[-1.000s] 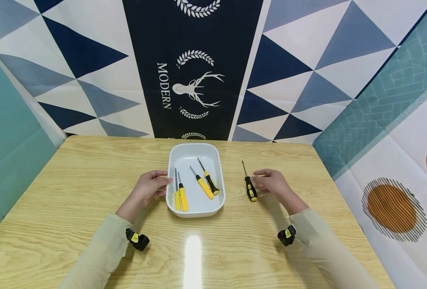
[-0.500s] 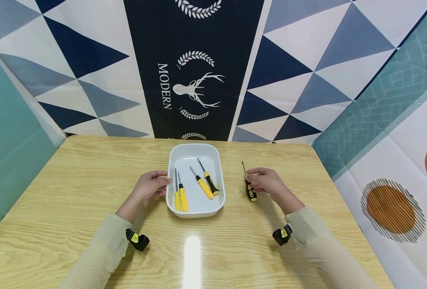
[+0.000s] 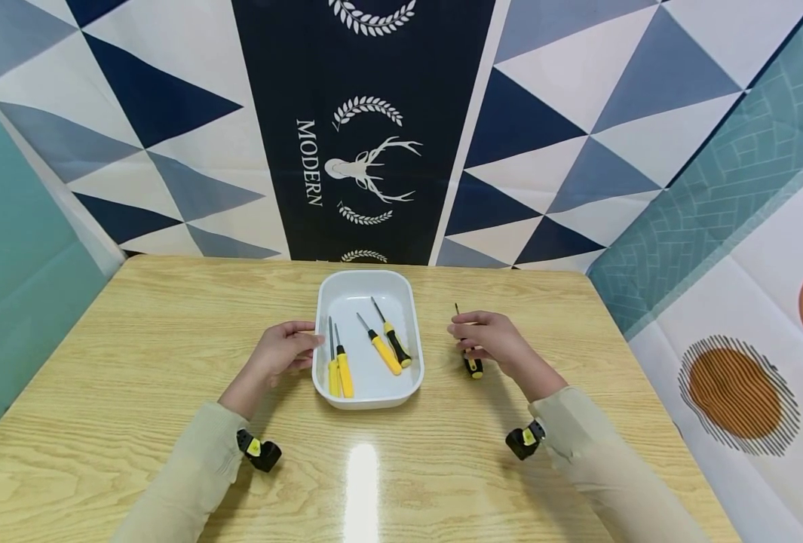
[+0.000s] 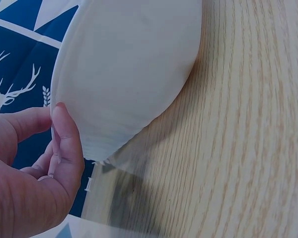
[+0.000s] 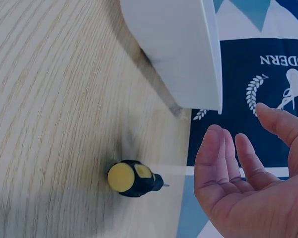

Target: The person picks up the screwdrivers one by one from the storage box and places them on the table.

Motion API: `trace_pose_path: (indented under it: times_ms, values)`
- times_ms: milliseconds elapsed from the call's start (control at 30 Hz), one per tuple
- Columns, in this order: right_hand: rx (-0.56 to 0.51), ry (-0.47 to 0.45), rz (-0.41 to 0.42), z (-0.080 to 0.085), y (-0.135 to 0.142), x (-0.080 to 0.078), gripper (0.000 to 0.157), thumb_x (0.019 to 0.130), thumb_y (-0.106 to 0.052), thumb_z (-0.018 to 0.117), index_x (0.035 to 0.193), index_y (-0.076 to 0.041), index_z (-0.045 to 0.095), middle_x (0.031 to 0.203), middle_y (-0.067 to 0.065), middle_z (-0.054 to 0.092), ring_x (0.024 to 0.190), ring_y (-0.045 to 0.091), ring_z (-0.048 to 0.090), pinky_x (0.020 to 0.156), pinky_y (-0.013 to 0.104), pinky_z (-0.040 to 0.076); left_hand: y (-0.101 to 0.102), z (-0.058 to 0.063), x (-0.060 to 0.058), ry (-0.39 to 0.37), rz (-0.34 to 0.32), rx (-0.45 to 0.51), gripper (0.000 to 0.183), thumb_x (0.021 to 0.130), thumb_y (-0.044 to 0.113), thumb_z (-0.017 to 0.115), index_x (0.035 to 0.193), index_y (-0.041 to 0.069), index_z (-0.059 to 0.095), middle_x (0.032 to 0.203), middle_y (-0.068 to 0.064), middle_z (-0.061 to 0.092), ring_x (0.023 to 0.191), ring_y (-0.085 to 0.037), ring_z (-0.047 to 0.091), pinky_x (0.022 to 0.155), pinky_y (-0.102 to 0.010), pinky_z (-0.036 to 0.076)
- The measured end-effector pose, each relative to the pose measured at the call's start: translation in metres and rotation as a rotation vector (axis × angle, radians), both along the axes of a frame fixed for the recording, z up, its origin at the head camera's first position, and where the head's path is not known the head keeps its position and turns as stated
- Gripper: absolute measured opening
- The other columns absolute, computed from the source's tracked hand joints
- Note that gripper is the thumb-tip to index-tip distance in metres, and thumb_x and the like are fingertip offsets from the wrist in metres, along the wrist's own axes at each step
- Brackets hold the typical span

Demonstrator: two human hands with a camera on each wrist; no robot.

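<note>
A white plastic tray [image 3: 367, 383] stands on the table, holding several screwdrivers with yellow or black-and-yellow handles. My left hand [image 3: 282, 351] pinches its left rim; in the left wrist view the thumb [image 4: 27, 121] is at the rim's inner side and the fingers [image 4: 67, 144] are against the outer wall. To the right of the tray lies a black-and-yellow screwdriver [image 3: 473, 367], its middle hidden by my right hand [image 3: 492, 339] in the head view. The right wrist view shows that hand [image 5: 253, 183] with loosely curved fingers and nothing in its grasp, apart from the screwdriver [image 5: 134, 178].
The wooden table [image 3: 136, 362] runs back to a wall covering [image 3: 367, 173] with triangles and a deer print. Two screwdrivers [image 3: 340, 369] lie along the tray's left side, another two [image 3: 389, 347] at its right. A black wrist camera [image 3: 258, 451] sits on each sleeve.
My right hand has moved left and slightly farther from me, from beside the loose screwdriver to over it. My left hand, the tray and the screwdrivers have stayed put.
</note>
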State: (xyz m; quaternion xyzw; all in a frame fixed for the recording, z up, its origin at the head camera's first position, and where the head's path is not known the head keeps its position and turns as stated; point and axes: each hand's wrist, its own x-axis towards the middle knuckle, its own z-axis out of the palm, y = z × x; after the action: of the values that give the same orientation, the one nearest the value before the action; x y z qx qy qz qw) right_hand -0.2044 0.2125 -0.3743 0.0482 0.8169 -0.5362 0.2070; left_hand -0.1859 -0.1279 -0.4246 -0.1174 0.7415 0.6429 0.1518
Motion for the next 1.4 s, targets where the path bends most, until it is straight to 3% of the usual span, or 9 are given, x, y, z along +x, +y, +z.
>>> trace_pose_path:
  times_ms: [233, 533, 867, 1033, 1400]
  values:
    - [-0.026, -0.003, 0.001, 0.002, -0.008, -0.002, 0.051, 0.089, -0.025, 0.062, 0.131, 0.001, 0.048, 0.12, 0.016, 0.059, 0.087, 0.017, 0.063, 0.084, 0.034, 0.055, 0.0, 0.001, 0.0, -0.005, 0.002, 0.003, 0.044, 0.088, 0.016, 0.063, 0.129, 0.005, 0.051, 0.094, -0.003, 0.058, 0.072, -0.01, 0.058, 0.066, -0.021, 0.056]
    - [-0.088, 0.01, 0.024, 0.003, -0.015, -0.003, 0.049, 0.089, -0.022, 0.062, 0.128, 0.005, 0.048, 0.125, 0.022, 0.056, 0.083, 0.012, 0.063, 0.092, 0.04, 0.052, -0.001, 0.002, 0.0, -0.011, 0.008, 0.003, 0.044, 0.088, 0.016, 0.063, 0.129, 0.005, 0.051, 0.094, -0.003, 0.057, 0.073, -0.01, 0.058, 0.066, -0.021, 0.056]
    - [-0.085, -0.019, 0.012, 0.01, -0.026, -0.003, 0.047, 0.088, -0.021, 0.063, 0.128, 0.001, 0.051, 0.127, 0.021, 0.055, 0.093, 0.023, 0.063, 0.086, 0.034, 0.055, -0.001, 0.002, -0.001, -0.016, 0.011, -0.01, 0.045, 0.089, 0.017, 0.063, 0.13, 0.006, 0.05, 0.096, -0.004, 0.058, 0.074, -0.011, 0.058, 0.067, -0.022, 0.056]
    - [-0.088, -0.019, 0.016, 0.012, -0.031, -0.002, 0.047, 0.088, -0.021, 0.063, 0.127, 0.001, 0.051, 0.121, 0.017, 0.059, 0.089, 0.019, 0.063, 0.08, 0.029, 0.056, -0.001, 0.002, 0.0, -0.02, 0.013, -0.012, 0.045, 0.089, 0.018, 0.063, 0.131, 0.006, 0.05, 0.099, -0.005, 0.058, 0.075, -0.011, 0.058, 0.068, -0.022, 0.056]
    - [-0.097, 0.015, 0.071, 0.009, -0.037, 0.0, 0.051, 0.087, -0.025, 0.066, 0.129, 0.0, 0.05, 0.122, 0.013, 0.056, 0.103, 0.027, 0.061, 0.087, 0.032, 0.054, 0.001, 0.003, 0.002, -0.023, 0.01, -0.006, 0.045, 0.089, 0.017, 0.063, 0.131, 0.006, 0.05, 0.098, -0.005, 0.059, 0.075, -0.012, 0.058, 0.068, -0.023, 0.056]
